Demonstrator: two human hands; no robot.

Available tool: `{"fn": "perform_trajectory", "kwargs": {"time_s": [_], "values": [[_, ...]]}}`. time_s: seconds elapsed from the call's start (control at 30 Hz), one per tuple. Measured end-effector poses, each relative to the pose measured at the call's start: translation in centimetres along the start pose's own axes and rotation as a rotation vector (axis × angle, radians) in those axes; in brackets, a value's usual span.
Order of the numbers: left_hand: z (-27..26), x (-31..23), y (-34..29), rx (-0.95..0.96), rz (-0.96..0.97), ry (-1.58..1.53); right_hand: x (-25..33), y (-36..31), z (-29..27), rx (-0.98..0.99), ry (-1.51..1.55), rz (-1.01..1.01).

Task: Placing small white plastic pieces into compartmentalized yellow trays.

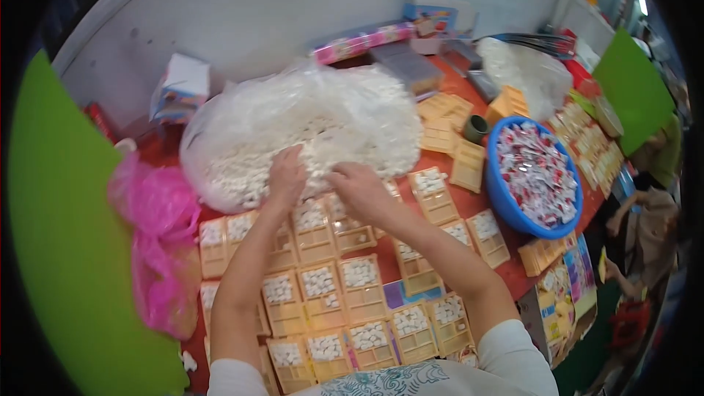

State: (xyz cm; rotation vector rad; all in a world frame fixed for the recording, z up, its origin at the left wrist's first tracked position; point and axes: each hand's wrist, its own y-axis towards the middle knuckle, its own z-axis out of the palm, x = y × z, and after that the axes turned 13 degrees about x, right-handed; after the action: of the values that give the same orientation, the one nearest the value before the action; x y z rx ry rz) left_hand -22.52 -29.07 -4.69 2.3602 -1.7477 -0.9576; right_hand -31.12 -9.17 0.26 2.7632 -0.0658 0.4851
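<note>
A big clear plastic bag lies spread open, full of small white pieces. My left hand is at the bag's near edge among the pieces, its fingers curled together; what they hold is hidden. Just to its right, my right hand is closed with bent fingers pointing left, over the top of a tray; I cannot make out anything in it. Below both hands stand rows of pale orange compartment trays, many with white pieces in their top compartment. My forearms hide some trays.
At right a blue basin holds red and white wrapped pieces. Empty orange trays and a dark green cup stand beside it. A pink plastic bag lies left. Green panels flank the red table. Another person is at far right.
</note>
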Motion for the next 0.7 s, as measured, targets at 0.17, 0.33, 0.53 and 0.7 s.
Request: {"fn": "perform_trajectory", "kwargs": {"time_s": [0.17, 0.33, 0.53, 0.7], "values": [[1.2, -1.3, 2.2, 0.081, 0.084, 0.037, -1.3, 0.3, -3.1, -0.224, -0.137, 0.144], [2.9, -4.8, 4.2, 0.304, 0.052, -0.061, -6.8, -3.9, -5.5, -0.239, -0.172, 0.404], [4.5, -9.3, 1.8, 0.339, 0.253, 0.061, -13.9, -8.7, -5.9, -0.116, -0.666, 0.606], [3.7, -10.7, 0.4, 0.364, 0.348, 0.006, -17.0, -9.1, -4.7, -0.009, -0.827, 0.495]]}}
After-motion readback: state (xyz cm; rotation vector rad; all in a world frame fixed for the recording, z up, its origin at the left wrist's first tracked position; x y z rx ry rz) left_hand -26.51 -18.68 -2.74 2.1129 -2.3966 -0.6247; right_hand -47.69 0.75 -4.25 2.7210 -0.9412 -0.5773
